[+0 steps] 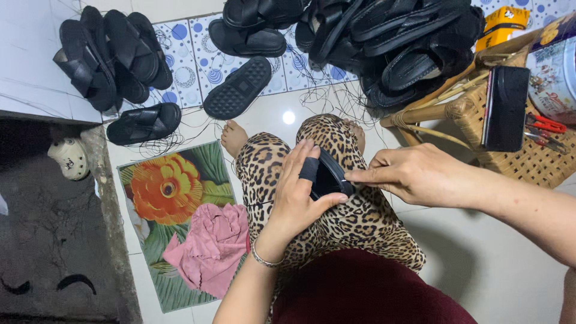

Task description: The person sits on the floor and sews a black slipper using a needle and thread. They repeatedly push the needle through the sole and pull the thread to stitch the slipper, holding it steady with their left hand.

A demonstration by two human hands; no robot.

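1. Far left of the leopard-print knee (336, 204), a group of black sandals (111, 57) lies on the tiled floor, with a single black sandal (144, 123) below it and a cream clog (69, 157) at the edge of a dark step.
2. Just left of the knee, a pink cloth (210, 246) rests on a flower-print mat (168, 198).
3. On the knee, the left hand (297, 201) grasps a black sandal piece (329, 175), fingers wrapped over its top and thumb under; one finger wears a dark sleeve.
4. The right hand (414, 174) is pinched at the piece's right edge, apparently on a needle or thread too fine to make out.
5. This looks like hand-stitching in progress; the next pull likely calls for a firm left grip while the right draws away from the knee.
6. Above the knee lies a large sandal heap (396, 42); right of it, a wicker stool (528, 156) carries a black box (507, 108) and red-handled scissors (546, 125).
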